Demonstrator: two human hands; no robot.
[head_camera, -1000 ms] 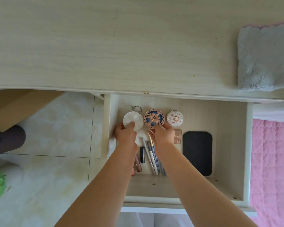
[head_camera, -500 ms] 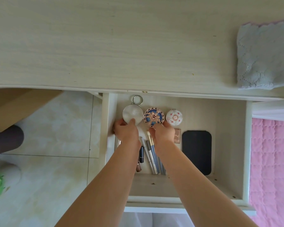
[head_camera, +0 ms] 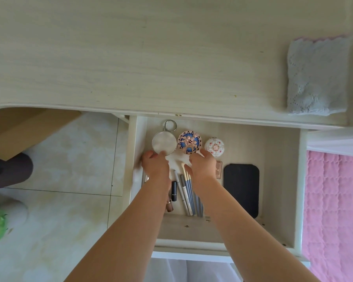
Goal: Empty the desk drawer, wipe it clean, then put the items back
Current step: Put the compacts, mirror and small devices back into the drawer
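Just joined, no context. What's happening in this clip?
A person is reaching both hands into an open desk drawer that still holds its items. The left hand touches a round silver mirror; the right hand is by a blue patterned compact. Pens and a black pad lie there too. A folded cloth waits on the desktop.

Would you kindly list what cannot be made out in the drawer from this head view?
- White item between the hands: mostly covered by the left hand and right hand.
- Small pink card: print too small, partly under the right hand.
- Pencils: lower ends hidden by the right forearm.
- Drawer back: hidden under the desk top.
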